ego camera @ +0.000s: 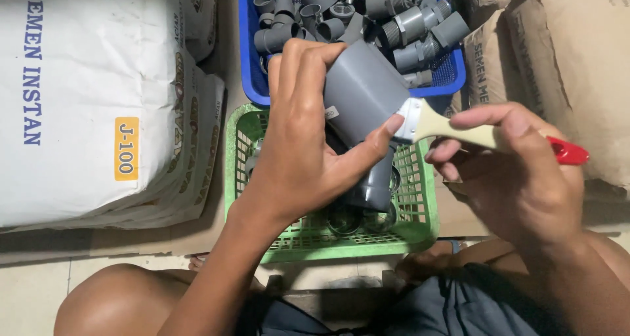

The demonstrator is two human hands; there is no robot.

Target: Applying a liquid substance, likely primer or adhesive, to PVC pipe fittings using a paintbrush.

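Left hand (298, 155) grips a smooth grey plastic pipe fitting (361, 90); right hand (518, 172) grasps a cream-handled brush (459, 131).

Floor (39, 290) bears cardboard, apparently, under baskets (420, 234) and sacks (79, 100)

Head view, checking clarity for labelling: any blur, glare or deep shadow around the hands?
Head view: left hand and grey plastic pipe fitting sharp; right hand holding the cream-handled, red-tipped paintbrush slightly soft; no glare; green plastic basket interior shadowed.
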